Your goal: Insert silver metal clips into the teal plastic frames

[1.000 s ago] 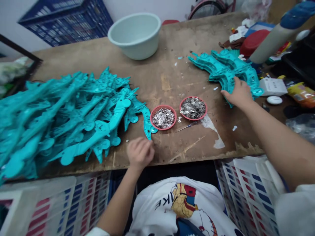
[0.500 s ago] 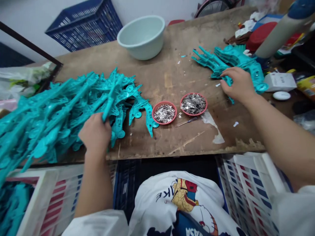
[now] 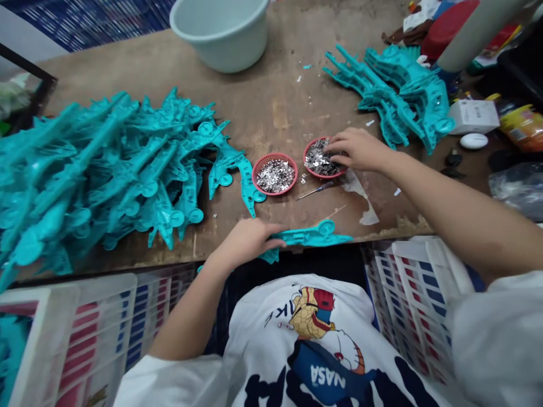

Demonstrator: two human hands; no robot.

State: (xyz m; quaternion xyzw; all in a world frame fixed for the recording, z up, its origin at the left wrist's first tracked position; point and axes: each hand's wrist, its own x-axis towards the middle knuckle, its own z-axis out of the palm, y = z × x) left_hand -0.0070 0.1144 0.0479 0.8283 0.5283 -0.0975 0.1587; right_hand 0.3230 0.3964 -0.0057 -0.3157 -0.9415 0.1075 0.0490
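Note:
My left hand [image 3: 250, 240] is closed around one end of a teal plastic part [image 3: 311, 234] at the table's front edge. The part is long and curved, with a round disc on its upper side, and lies roughly level. My right hand [image 3: 354, 150] reaches into the right red basket [image 3: 306, 164], thumb and fingers a little apart over small shiny metal pieces [image 3: 316, 158]. Whether a piece lies between the fingertips is too small to make out. Beside it, the left red basket [image 3: 253, 180] holds similar metal pieces. A thin screwdriver [image 3: 316, 190] lies in front of the baskets.
A large heap of teal parts [image 3: 106, 169] covers the table's left side. Several more teal parts [image 3: 394, 102] lie at the right, near a white box [image 3: 474, 117]. A pale green basin [image 3: 224, 39] stands at the back. White crates [image 3: 419, 282] stand below the table edge.
My left hand has moved from the heap to the front edge, bringing a teal part. My right hand has left the right-hand teal parts and reached the right basket. The view has tilted down.

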